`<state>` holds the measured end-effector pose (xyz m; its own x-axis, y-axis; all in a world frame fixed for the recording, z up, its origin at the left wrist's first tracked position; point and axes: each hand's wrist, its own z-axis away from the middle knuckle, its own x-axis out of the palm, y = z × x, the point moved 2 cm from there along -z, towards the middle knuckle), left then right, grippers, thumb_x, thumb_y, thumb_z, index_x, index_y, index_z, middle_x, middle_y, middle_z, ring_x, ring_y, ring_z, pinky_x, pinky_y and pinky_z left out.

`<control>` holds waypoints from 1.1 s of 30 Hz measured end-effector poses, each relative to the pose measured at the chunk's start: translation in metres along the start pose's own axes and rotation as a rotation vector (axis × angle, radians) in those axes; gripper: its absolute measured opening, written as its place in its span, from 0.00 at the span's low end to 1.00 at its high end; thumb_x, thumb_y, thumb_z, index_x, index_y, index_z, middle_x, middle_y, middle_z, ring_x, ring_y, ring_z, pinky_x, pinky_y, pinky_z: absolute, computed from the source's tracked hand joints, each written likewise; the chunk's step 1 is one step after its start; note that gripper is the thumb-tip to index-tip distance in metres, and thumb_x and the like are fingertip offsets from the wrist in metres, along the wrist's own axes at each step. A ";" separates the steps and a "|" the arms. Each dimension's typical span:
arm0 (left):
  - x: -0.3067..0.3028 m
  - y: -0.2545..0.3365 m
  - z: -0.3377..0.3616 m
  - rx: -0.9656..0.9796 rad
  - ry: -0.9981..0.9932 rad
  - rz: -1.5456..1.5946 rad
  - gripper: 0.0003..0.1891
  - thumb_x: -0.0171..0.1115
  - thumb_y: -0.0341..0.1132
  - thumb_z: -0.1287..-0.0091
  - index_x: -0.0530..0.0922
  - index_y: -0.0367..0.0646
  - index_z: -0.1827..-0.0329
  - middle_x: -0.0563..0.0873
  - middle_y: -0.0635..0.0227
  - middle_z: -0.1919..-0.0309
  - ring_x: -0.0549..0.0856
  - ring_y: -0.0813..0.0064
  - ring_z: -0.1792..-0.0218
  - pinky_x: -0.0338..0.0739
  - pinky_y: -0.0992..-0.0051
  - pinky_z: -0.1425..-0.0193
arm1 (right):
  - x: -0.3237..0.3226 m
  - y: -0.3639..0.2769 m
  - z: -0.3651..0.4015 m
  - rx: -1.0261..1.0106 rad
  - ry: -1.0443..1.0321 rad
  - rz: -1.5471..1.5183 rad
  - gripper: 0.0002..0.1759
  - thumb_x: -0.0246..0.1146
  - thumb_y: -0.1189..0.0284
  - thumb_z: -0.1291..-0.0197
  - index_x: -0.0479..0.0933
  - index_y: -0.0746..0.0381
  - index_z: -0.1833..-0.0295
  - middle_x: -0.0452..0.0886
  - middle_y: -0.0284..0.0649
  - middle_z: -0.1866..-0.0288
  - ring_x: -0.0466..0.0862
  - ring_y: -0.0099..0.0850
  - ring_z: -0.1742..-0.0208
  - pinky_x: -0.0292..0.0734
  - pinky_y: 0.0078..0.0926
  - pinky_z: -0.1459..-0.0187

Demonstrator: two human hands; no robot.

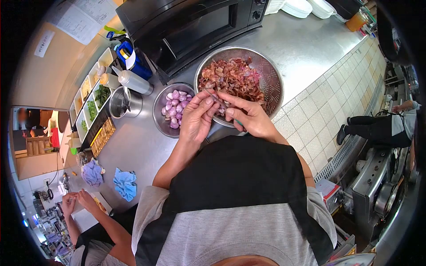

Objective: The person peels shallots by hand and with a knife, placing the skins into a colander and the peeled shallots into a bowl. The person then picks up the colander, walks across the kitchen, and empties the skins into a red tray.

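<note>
My left hand (197, 119) pinches a small shallot (214, 96) between thumb and fingertips, over the near edge of a perforated metal colander (276, 86). The colander is heaped with dry reddish-brown shallot skins (230, 77). My right hand (254, 119) is closed around a small tool with a green handle (238, 122); its blade is hidden. The right fingertips meet the shallot from the other side. Left of the colander, a metal bowl (160, 120) holds several peeled purple shallots (176, 106).
A black oven (199, 31) stands behind the bowls. At left are squeeze bottles (135, 82), a metal pot (125, 105), trays of chopped greens (92, 111) and blue cloths (125, 183). A co-worker's hands (79, 201) are at lower left; another person (377, 126) stands at right.
</note>
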<state>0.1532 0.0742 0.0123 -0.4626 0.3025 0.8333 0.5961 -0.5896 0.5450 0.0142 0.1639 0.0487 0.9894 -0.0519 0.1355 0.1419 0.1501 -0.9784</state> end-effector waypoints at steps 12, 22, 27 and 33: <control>0.001 0.006 0.002 -0.016 -0.008 -0.047 0.10 0.56 0.23 0.35 0.77 0.33 0.51 0.84 0.59 0.58 0.85 0.70 0.57 0.83 0.78 0.50 | -0.011 0.001 -0.003 0.021 0.044 -0.308 0.21 0.54 0.74 0.33 0.69 0.60 0.35 0.75 0.33 0.70 0.70 0.17 0.78 0.65 0.14 0.79; 0.004 0.014 0.005 0.114 -0.029 -0.473 0.18 0.63 0.25 0.39 0.75 0.37 0.45 0.83 0.67 0.58 0.82 0.80 0.60 0.78 0.81 0.55 | -0.005 -0.002 0.000 0.005 -0.100 -0.041 0.22 0.54 0.71 0.33 0.68 0.55 0.34 0.74 0.31 0.71 0.68 0.16 0.79 0.64 0.14 0.77; 0.003 0.021 0.007 0.107 -0.024 -0.586 0.19 0.63 0.26 0.39 0.75 0.37 0.44 0.83 0.68 0.58 0.80 0.82 0.63 0.75 0.83 0.60 | -0.004 0.000 -0.002 0.017 -0.091 0.126 0.22 0.53 0.71 0.33 0.68 0.54 0.33 0.73 0.30 0.71 0.68 0.16 0.79 0.64 0.14 0.77; -0.018 0.043 0.010 0.023 0.069 -0.481 0.17 0.63 0.24 0.39 0.76 0.37 0.46 0.83 0.66 0.58 0.80 0.83 0.65 0.75 0.84 0.61 | -0.012 0.001 -0.004 0.020 -0.037 -0.115 0.22 0.52 0.72 0.32 0.67 0.57 0.33 0.73 0.32 0.71 0.68 0.17 0.80 0.65 0.14 0.78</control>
<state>0.1936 0.0506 0.0219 -0.7310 0.4858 0.4791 0.3182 -0.3784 0.8692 0.0022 0.1608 0.0457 0.9670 -0.0332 0.2525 0.2545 0.1651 -0.9529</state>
